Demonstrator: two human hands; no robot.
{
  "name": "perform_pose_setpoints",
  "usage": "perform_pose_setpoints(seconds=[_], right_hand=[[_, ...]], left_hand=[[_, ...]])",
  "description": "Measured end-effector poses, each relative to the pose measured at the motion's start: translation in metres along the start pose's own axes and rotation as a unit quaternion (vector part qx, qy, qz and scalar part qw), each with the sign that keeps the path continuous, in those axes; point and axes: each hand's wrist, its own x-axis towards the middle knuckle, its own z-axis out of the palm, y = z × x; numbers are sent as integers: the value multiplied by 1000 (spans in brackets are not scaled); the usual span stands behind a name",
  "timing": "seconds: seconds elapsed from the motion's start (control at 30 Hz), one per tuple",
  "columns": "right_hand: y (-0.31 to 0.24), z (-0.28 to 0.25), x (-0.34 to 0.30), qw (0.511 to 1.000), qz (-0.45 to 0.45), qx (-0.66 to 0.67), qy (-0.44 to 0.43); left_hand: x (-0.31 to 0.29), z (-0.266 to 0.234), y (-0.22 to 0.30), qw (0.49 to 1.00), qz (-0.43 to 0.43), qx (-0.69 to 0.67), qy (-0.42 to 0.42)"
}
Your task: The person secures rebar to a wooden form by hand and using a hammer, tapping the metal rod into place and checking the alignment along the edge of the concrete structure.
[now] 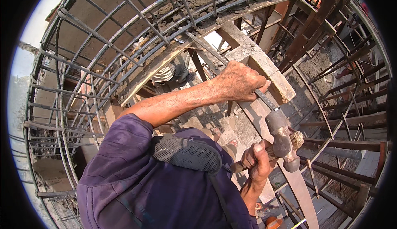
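My left hand is closed round a ribbed steel bar, its arm stretched across in front of me. Beyond the fist, a thin rod runs up toward the concrete edge; whether it is the same bar is hidden by the hand. The bar's near end meets or almost meets a worn hammer's head. My right hand grips this hammer by its wooden handle, with the thumb up beside the head. Rough, splintered wood shows past the head.
A curved rebar cage rises at the left and far side. A wooden box-like frame lies beyond my hands, and a narrow plank runs below them. Timber props stand over a drop at right. A person in stripes is lower down.
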Motion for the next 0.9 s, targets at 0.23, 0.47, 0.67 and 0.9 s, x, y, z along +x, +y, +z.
perform_pose_setpoints(seconds=[0.23,0.47,0.67,0.9], right_hand=[[-61,-34,0,896,-335,280,-77],[-19,14,1,997,32,58,37],[-57,-21,10,923,-259,282,-45],[-18,-2,7,993,69,96,15]], left_hand=[[4,-10,3,999,-18,-3,39],[5,-7,-6,999,-21,28,-8],[2,-3,-5,998,-21,-7,61],[-7,-3,-7,999,-35,15,25]])
